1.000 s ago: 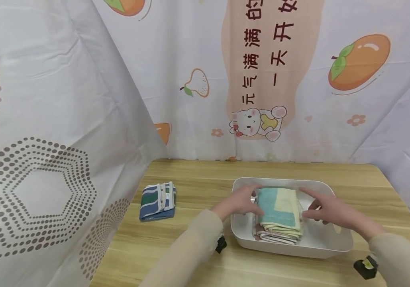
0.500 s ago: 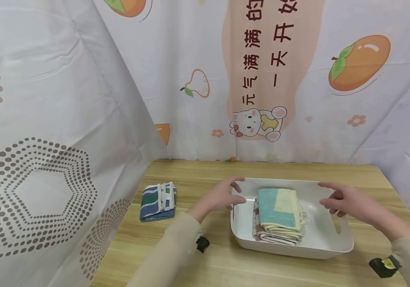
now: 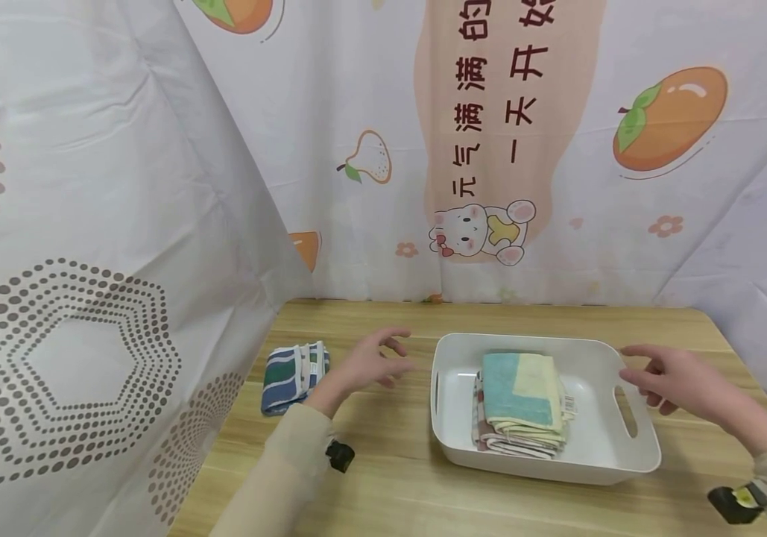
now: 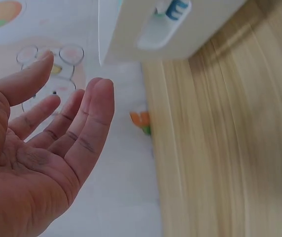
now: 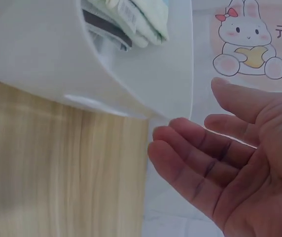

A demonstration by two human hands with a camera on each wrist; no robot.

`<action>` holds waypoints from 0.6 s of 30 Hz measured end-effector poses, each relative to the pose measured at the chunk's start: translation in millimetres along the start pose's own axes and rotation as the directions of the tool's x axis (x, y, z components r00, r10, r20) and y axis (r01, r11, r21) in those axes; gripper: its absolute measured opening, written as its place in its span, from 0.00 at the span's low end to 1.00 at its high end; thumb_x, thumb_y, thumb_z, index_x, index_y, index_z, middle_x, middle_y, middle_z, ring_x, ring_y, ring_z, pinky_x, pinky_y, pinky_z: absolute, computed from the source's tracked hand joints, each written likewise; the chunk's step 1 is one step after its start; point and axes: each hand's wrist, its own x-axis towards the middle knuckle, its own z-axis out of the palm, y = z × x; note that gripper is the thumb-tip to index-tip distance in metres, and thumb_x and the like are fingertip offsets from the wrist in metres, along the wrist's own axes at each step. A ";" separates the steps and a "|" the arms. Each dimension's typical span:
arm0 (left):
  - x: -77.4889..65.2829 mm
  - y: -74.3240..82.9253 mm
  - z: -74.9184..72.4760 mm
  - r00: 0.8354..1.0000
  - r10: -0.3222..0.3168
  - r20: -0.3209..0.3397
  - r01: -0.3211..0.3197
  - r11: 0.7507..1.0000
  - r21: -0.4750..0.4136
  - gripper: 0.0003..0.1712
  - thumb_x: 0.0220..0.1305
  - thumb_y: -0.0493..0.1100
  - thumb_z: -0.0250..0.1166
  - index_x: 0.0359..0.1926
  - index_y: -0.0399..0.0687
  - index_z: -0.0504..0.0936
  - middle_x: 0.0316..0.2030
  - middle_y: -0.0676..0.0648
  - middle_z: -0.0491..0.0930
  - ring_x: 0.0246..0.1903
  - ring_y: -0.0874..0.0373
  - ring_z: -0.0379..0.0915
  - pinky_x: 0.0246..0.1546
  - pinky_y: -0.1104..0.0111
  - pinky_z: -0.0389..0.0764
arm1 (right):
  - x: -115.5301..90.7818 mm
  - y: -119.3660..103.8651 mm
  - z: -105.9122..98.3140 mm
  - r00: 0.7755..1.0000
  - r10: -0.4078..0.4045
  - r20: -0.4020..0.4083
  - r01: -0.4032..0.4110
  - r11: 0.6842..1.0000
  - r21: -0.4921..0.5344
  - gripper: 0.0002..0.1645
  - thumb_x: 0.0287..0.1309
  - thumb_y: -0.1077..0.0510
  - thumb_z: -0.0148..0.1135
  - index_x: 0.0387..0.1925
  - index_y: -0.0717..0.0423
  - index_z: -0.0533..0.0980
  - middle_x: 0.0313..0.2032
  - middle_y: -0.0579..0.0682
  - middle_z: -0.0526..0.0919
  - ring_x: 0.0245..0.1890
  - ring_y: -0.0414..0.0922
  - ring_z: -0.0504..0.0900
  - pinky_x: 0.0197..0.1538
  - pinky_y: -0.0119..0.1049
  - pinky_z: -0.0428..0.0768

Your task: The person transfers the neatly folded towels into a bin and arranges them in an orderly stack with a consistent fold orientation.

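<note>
A white plastic basket (image 3: 598, 468) with slotted handles holds a stack of folded towels (image 3: 522, 395), a teal and pale yellow one on top. My left hand (image 3: 368, 362) hovers between the basket and a folded blue, green and white striped towel (image 3: 292, 379) on the left. In the left wrist view the left hand (image 4: 57, 133) has loosely bent fingers and an empty palm. My right hand (image 3: 674, 380) is by the basket's right end. The right wrist view shows the right hand (image 5: 229, 163) holding nothing, its fingertips near the basket's rim; contact cannot be told.
The basket stands on a wood-grain table (image 3: 383, 477). A printed white curtain (image 3: 356, 97) hangs behind the table, and another (image 3: 81, 224) runs along its left side. Black wrist cameras sit on both sleeves.
Both hands have moved apart, away from the towel stack: the left one out over the table to the left, the right one past the basket's right end. The towels and basket stay in place.
</note>
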 end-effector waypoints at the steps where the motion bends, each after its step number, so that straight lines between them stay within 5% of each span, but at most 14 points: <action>1: -1.1 -2.6 -3.7 1.000 -0.006 -0.003 0.006 1.000 -0.008 0.36 0.64 0.44 0.74 0.70 0.53 0.72 0.55 0.37 0.76 0.41 0.45 0.83 0.39 0.52 0.88 | -0.3 1.3 0.2 1.000 0.010 0.003 -0.010 1.000 0.005 0.37 0.74 0.51 0.59 0.69 0.74 0.62 0.25 0.49 0.78 0.24 0.43 0.80 0.27 0.37 0.84; 7: -7.8 -18.0 -21.4 0.998 -0.058 -0.038 0.057 0.998 -0.029 0.34 0.66 0.45 0.72 0.71 0.57 0.71 0.57 0.38 0.76 0.45 0.42 0.83 0.42 0.52 0.88 | -1.3 11.0 3.9 0.997 0.047 0.058 -0.055 0.989 0.136 0.40 0.74 0.54 0.58 0.73 0.76 0.54 0.31 0.52 0.85 0.27 0.46 0.84 0.28 0.41 0.86; 18: -21.0 -50.8 -47.5 0.984 -0.116 -0.137 0.110 0.993 -0.050 0.33 0.67 0.44 0.71 0.71 0.54 0.72 0.55 0.37 0.77 0.40 0.45 0.84 0.37 0.57 0.88 | -3.9 29.4 11.8 0.991 -0.019 0.135 -0.029 0.939 0.342 0.39 0.76 0.61 0.53 0.74 0.77 0.46 0.38 0.64 0.87 0.31 0.51 0.88 0.33 0.45 0.88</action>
